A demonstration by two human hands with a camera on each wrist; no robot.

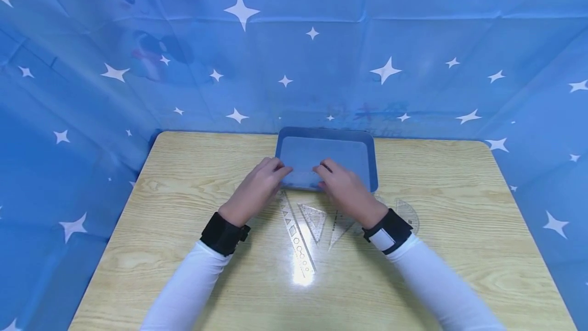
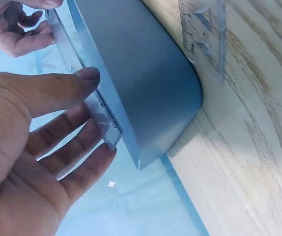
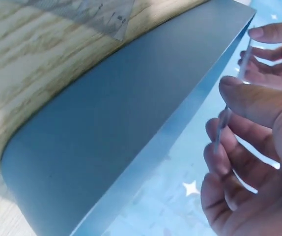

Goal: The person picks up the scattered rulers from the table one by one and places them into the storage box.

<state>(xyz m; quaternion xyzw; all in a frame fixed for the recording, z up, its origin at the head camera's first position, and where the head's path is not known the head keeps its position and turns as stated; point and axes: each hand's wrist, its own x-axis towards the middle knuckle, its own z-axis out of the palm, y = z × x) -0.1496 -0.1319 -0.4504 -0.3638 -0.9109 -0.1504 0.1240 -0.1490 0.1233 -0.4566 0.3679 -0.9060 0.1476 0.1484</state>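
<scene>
Both forearms are reaching in from the near side of the tray, converging on its near rim with the wrists angling inward and the hands facing each other. The left hand is hovering by the tray's near left corner, clamping a clear plastic strip; its thumb is pressing one face while its fingers are spreading behind the other. The right hand is mirroring it over the near rim, farther right, pinching the strip between thumb and bent fingers. The strip is spanning the space between both hands, raised just above the tray's near side. On the counter, a stencil ruler and a set square are lying in front of the tray, and a protractor is resting off its near right corner.
</scene>
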